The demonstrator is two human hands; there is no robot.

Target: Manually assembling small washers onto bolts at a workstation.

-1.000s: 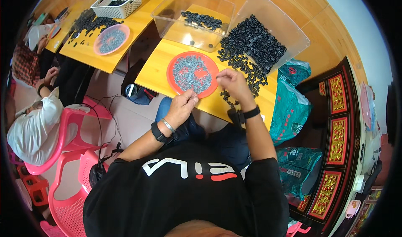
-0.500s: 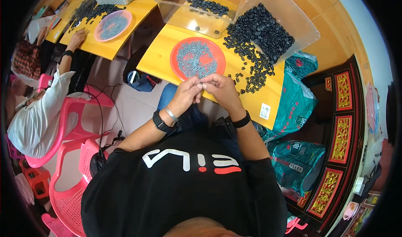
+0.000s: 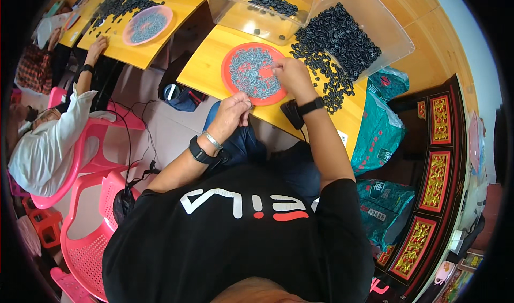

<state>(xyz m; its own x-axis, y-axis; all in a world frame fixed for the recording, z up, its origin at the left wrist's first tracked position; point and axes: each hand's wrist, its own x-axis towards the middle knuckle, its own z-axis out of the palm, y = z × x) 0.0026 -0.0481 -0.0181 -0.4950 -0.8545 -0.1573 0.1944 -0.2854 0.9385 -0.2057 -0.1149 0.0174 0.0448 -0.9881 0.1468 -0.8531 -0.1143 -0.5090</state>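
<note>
A round red plate [image 3: 226,80] holds a spread of small, slender grey metal pieces [image 3: 247,64]. My right hand [image 3: 293,78] reaches over the plate's right side, its fingers drawn together at the metal pieces. What those fingertips hold, if anything, is too small to tell. Just below the plate's near rim, by the table edge, my left hand [image 3: 230,115] is closed with thumb and fingers pressed together. Something tiny may be between them, but I cannot make it out. Small black plastic pieces [image 3: 334,83] lie scattered right of my right hand.
A tipped clear bin [image 3: 393,40] spills a heap of black pieces [image 3: 340,38] onto the yellow table [image 3: 206,62]. Another clear bin [image 3: 235,16] stands behind the plate. Green sacks [image 3: 377,134] sit at the right. To the left, a person [image 3: 56,134] works at another table with a pink plate [image 3: 127,35].
My hands were together at the plate's near rim and have parted. The right moved up and right over the metal pieces; the left shifted slightly left and down.
</note>
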